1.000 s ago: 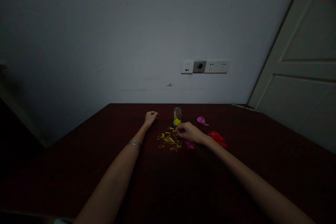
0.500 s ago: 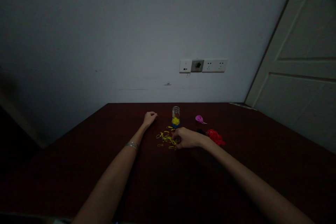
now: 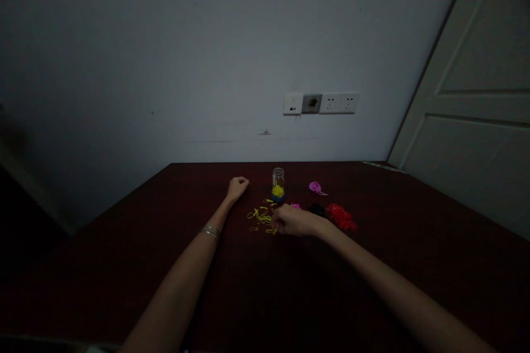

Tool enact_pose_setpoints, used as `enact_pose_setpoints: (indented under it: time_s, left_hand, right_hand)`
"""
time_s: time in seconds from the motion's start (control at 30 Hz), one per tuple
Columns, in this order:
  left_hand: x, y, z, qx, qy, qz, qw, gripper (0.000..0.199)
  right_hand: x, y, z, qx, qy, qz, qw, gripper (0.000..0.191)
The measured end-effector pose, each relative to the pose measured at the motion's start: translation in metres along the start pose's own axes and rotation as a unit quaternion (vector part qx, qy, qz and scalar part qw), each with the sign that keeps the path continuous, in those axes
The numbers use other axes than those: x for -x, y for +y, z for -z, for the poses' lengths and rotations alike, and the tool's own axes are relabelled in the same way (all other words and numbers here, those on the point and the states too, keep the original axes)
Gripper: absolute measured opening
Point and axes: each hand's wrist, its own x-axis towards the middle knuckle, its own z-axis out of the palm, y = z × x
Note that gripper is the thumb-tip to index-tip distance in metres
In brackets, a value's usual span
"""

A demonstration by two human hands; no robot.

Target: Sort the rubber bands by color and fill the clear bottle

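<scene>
Yellow rubber bands (image 3: 264,217) lie loosely scattered on the dark red table. My right hand (image 3: 290,220) is down at their right edge, its fingers drawn together on yellow rubber bands; the fingertips are partly hidden. Just behind them stands an upright glass jar (image 3: 278,183), uncovered, with a heap of yellow bands inside and blue at its bottom. To the left of the jar my left hand (image 3: 237,187) rests on the table, loosely curled with nothing seen in it. A bracelet circles my left wrist.
Right of my right hand lie a red pile of bands (image 3: 341,217) and a black pile (image 3: 318,209), with a bit of pink (image 3: 295,206) behind the hand. A purple funnel-like piece (image 3: 315,187) lies farther back. The wall with sockets (image 3: 321,103) borders the table (image 3: 248,287).
My right hand's fingers have closed together at the yellow bands, and the hand has shifted slightly. The pink bit and more of the black pile now show. My left hand stays in place.
</scene>
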Motion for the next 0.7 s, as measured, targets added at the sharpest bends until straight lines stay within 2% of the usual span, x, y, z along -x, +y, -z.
enact_pose_setpoints:
  time_s: [0.17,0.3,0.53,0.7]
  left_hand:
    - [0.0,0.001,0.001,0.002,0.007,0.012,1.0,0.021]
    - [0.001,0.002,0.002,0.003,0.008,0.018,1.0,0.021]
    - [0.002,0.002,0.001,0.013,0.013,0.007,1.0,0.022]
    - [0.002,0.003,0.001,0.009,0.015,0.008,1.0,0.02]
  right_hand:
    - [0.0,-0.001,0.0,-0.018,0.018,0.007,1.0,0.025]
    - [-0.003,0.005,-0.002,-0.12,0.049,0.009,0.991,0.025]
    - [-0.007,0.015,0.004,-0.293,0.117,0.032,0.948,0.031]
    - [-0.013,0.03,0.031,-0.365,0.233,0.038,0.901,0.027]
